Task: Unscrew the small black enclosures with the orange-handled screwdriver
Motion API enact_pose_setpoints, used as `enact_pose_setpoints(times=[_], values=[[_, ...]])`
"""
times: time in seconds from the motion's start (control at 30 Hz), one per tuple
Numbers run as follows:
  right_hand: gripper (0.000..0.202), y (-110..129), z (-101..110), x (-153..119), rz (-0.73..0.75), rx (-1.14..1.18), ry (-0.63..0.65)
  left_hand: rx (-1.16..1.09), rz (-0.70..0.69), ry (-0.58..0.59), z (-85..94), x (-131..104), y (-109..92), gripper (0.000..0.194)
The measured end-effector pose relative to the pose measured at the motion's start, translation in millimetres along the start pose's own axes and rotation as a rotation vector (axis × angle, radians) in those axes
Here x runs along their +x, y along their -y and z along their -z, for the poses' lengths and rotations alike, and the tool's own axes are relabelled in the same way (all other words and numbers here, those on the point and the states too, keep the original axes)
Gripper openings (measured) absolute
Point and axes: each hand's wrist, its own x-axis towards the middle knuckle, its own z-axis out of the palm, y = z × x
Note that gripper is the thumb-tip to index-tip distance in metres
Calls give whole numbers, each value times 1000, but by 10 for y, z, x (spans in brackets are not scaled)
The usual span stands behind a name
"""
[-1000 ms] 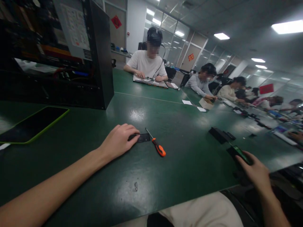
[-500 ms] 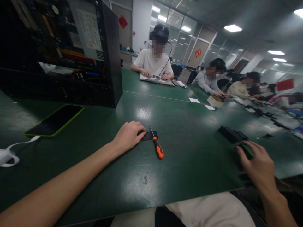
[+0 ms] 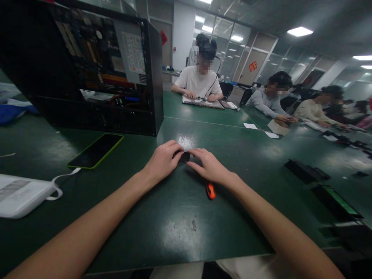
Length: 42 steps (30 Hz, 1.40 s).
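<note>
My left hand [image 3: 163, 162] and my right hand [image 3: 209, 166] meet at the middle of the green table. Between their fingertips is a small flat black piece [image 3: 184, 157], gripped at its left end by the left hand and at its right end by the right. Its exact kind does not show. An orange-and-black screwdriver [image 3: 211, 190] lies just under my right wrist, its handle visible and its shaft hidden by the hand.
A black computer case [image 3: 155, 77], open-sided, stands at the back left. In front lie a phone [image 3: 96, 151] in a green edge and a white cabled box [image 3: 24, 195]. Black parts [image 3: 306, 170] and a black piece with a green inside [image 3: 337, 201] lie right. Co-workers sit beyond.
My right hand has come from the black parts at the right to the small black piece, over the screwdriver. My left hand stays at the piece. The view has shifted to the left.
</note>
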Motion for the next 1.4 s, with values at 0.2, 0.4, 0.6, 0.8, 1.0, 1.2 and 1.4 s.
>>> enact_pose_setpoints(times=[0.2, 0.4, 0.6, 0.8, 1.0, 1.2, 1.4], values=[[31, -41, 107, 64, -32, 182, -16, -247, -90, -100, 14, 5, -201, 10], [27, 177, 238, -335, -142, 517, 155, -343, -126, -119, -65, -82, -479, 21], [57, 85, 750, -1265, -421, 594, 22, -309, -234, 62, -157, -175, -460, 35], [57, -615, 1656, -2647, -837, -338, -341, -197, -388, 174, -184, -188, -531, 28], [63, -984, 2252, -3451, -1159, -898, -560, -175, -423, 176, -209, -180, -579, 27], [56, -1166, 2068, -3450, -1215, -890, -472, -162, -423, 155, -241, -171, -534, 25], [58, -1245, 1909, -3412, -1234, -883, -448, -125, -416, 181, -227, -173, -518, 22]])
